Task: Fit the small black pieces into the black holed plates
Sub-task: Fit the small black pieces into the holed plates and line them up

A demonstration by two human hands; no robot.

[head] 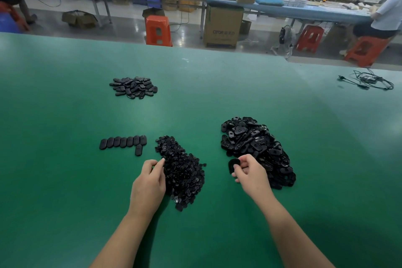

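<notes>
Pinching one plate [233, 165], right hand [250, 173] beside the plate pile [258, 148], left hand [150, 183] fingers curled, touching the small-piece heap [182, 172], grip unclear.

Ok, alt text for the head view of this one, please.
On a green table, the right hand pinches a black plate beside the plate pile, while the left hand reaches into the pile of small pieces. A row of plates and a far pile lie beyond.
</notes>
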